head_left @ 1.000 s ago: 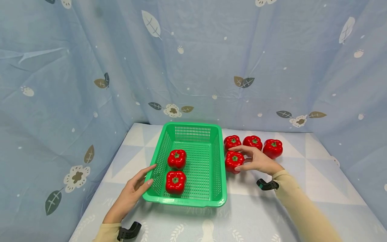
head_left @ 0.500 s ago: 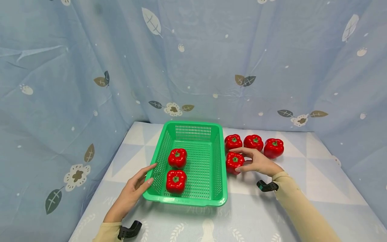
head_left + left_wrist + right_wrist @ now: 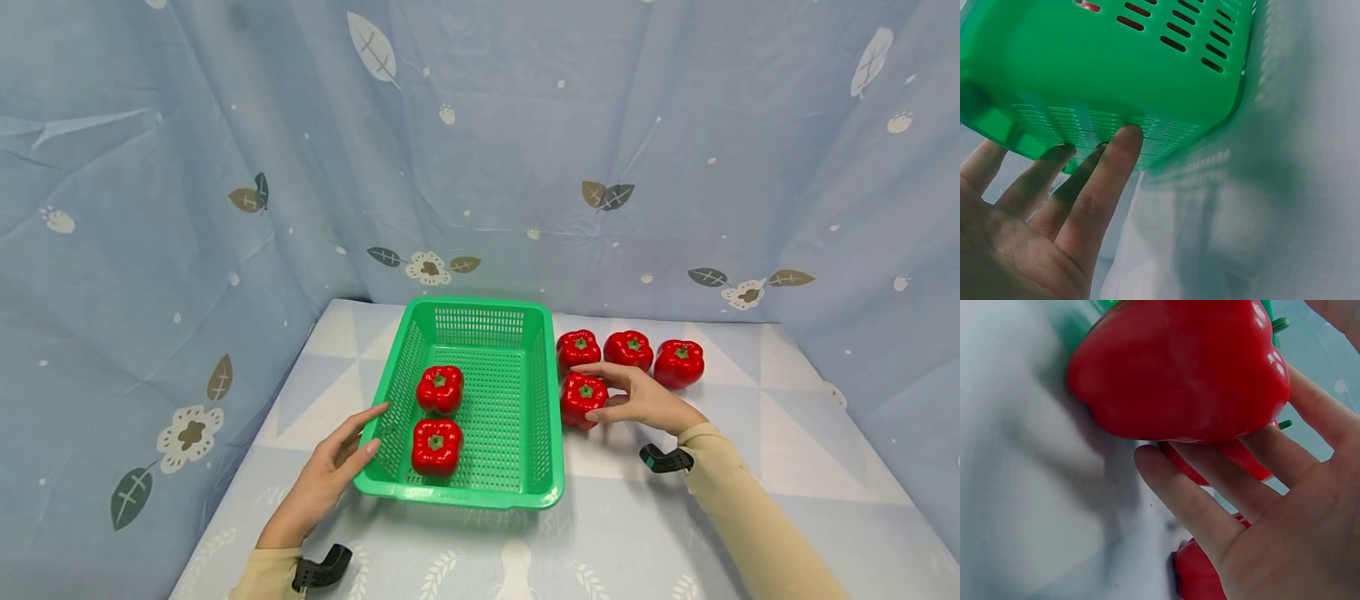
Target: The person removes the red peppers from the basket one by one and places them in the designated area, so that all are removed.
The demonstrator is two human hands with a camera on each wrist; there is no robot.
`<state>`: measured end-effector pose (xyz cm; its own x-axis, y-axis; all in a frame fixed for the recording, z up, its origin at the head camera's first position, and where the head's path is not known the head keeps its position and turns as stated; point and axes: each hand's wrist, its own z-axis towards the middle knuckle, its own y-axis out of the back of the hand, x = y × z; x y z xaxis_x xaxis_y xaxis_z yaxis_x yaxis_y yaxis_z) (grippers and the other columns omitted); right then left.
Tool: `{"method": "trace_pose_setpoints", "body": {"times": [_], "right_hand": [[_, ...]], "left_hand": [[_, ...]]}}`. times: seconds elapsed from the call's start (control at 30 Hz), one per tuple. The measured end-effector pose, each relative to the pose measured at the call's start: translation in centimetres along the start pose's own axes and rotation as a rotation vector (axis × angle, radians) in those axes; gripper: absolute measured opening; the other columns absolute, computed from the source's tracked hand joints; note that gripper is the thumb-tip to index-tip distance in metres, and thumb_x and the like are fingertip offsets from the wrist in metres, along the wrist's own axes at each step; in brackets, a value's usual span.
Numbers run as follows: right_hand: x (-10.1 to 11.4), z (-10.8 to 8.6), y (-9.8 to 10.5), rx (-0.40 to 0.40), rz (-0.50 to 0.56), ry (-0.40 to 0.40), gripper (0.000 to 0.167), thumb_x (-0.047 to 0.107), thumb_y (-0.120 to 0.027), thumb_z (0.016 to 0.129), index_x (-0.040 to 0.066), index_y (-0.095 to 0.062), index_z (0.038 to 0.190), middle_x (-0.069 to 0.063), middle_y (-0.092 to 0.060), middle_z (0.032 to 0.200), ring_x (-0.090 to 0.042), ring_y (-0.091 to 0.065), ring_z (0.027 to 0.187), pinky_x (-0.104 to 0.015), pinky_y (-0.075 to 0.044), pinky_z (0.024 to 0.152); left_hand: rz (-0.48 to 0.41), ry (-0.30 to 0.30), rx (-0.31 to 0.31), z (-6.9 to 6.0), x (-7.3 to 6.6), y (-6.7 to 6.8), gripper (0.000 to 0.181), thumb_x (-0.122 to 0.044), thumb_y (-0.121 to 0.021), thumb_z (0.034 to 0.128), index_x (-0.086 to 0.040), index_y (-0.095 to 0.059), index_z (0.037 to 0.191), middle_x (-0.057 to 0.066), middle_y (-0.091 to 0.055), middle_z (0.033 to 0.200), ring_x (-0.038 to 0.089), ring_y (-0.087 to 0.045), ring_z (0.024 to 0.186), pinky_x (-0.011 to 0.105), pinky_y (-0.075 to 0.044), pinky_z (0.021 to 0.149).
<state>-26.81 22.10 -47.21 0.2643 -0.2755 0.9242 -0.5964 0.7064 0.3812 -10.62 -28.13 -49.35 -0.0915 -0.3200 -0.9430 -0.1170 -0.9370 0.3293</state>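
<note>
Fingers (image 3: pixel 1188 501) of the right hand (image 3: pixel 639 400) curve around a red pepper (image 3: pixel 581 400) beside the green basket (image 3: pixel 480 500), which holds two peppers (image 3: pixel 437 450); the left hand (image 3: pixel 321 482) rests spread fingers against the basket.

A basket (image 3: pixel 461 497) is set on the bench (image 3: pixel 637 525); two bell peppers (image 3: pixel 437 447) are held in its left half; on its right, a front pepper (image 3: pixel 580 400) is placed between basket and right hand (image 3: pixel 647 401), before three rear peppers (image 3: pixel 628 349); the basket's left is flanked by the left hand (image 3: pixel 318 479).
</note>
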Motion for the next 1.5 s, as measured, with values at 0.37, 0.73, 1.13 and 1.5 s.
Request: {"method": "trace_pose_setpoints", "body": {"times": [0.37,0.73,1.13,1.5], "right_hand": [[-0.2,0.0,0.1,0.005,-0.009,0.009,0.07,0.01,-0.086,0.095,0.014,-0.057,0.159,-0.008,-0.056,0.159,-0.042,-0.049,0.147,-0.045,-0.058,0.106],[0.7,-0.4,0.7,-0.02,-0.055,0.04,0.07,0.01,-0.086,0.095,0.008,-0.056,0.159,-0.011,-0.06,0.156,-0.043,-0.054,0.142,-0.048,-0.056,0.109],[3.9,-1.1,2.5,-0.067,-0.115,0.078,0.067,0.012,-0.088,0.095,0.006,-0.059,0.156,-0.021,-0.061,0.15,-0.048,-0.063,0.129,-0.043,-0.059,0.106],[7.6,-0.1,2.7,-0.04,-0.069,0.057,0.064,0.016,-0.086,0.098,0.028,-0.061,0.156,-0.002,-0.062,0.153,-0.049,-0.057,0.138,-0.048,-0.06,0.101]], "left_hand": [[-0.023,0.001,0.003,-0.1,0.2,0.1,0.052,-0.025,-0.058,0.1169,-0.034,-0.046,0.167,0.0,-0.036,0.174,0.038,-0.028,0.162,0.056,-0.029,0.127],[-0.016,-0.015,-0.001,0.1,0.0,0.0,0.052,-0.025,-0.058,0.1168,-0.028,-0.047,0.167,0.004,-0.037,0.175,0.04,-0.027,0.162,0.052,-0.028,0.129],[-0.026,-0.01,-0.001,0.1,0.2,0.1,0.052,-0.023,-0.06,0.1159,-0.029,-0.048,0.166,0.0,-0.039,0.173,0.033,-0.027,0.163,0.009,-0.028,0.115],[-0.034,-0.032,0.004,0.2,0.3,0.1,0.052,-0.022,-0.06,0.1161,-0.028,-0.048,0.166,-0.001,-0.039,0.173,0.031,-0.027,0.163,0.008,-0.028,0.115]]}}
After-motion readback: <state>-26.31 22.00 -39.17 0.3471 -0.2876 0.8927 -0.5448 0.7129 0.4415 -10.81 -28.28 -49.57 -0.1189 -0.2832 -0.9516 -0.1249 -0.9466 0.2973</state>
